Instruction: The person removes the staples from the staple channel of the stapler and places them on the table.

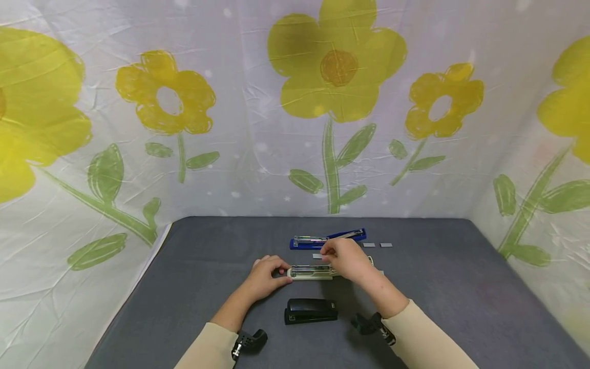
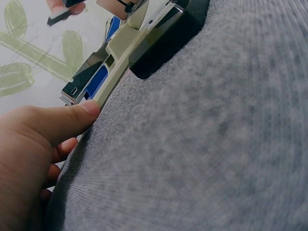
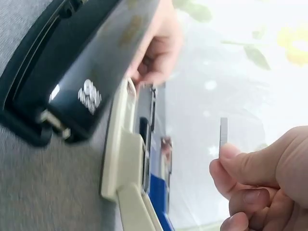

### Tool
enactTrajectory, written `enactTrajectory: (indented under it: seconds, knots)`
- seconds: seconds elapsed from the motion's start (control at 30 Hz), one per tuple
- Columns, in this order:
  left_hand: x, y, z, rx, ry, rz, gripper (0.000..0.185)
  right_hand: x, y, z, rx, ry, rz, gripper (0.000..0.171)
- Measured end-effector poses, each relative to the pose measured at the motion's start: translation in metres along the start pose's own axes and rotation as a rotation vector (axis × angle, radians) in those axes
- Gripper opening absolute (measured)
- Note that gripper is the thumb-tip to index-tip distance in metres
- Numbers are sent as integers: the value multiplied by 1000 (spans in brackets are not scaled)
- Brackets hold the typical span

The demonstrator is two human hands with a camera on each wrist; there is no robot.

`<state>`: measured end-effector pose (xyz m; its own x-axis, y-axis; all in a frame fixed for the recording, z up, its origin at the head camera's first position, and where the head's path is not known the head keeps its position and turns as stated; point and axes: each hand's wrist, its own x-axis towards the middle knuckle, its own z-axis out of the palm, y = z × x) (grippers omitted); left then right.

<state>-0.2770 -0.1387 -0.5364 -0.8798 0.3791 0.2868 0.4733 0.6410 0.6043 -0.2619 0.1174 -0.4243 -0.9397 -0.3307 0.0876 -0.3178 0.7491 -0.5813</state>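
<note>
A cream stapler (image 1: 313, 272) lies open on the grey table (image 1: 461, 287), its metal staple channel facing up. My left hand (image 1: 280, 270) holds its left end, with the thumb (image 2: 72, 118) against the tip of the cream stapler (image 2: 120, 53). Just above the channel, my right hand (image 1: 329, 252) pinches a short strip of staples (image 3: 224, 134) between thumb and fingers (image 3: 255, 168). The cream stapler (image 3: 125, 163) lies below that strip.
A shut black stapler (image 1: 311, 310) lies nearer to me. An open blue stapler (image 1: 328, 239) lies behind the cream one. Loose staple strips (image 1: 369, 245) (image 1: 386, 245) rest to the blue stapler's right. Flowered cloth (image 1: 295, 128) walls in the table on three sides.
</note>
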Motion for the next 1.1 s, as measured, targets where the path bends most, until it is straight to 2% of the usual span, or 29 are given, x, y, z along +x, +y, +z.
enactTrajectory:
  seconds: [0.3, 0.53, 1.1]
  knots:
    - [-1, -1, 0, -10, 9, -2, 20, -10, 14, -21, -31, 43, -12, 7]
    - [-1, 0, 0, -2, -1, -4, 20, -19, 25, -34, -37, 43, -2, 6]
    - [-1, 0, 0, -8, 4, -3, 20, -46, 68, -68, -49, 67, 97, 8]
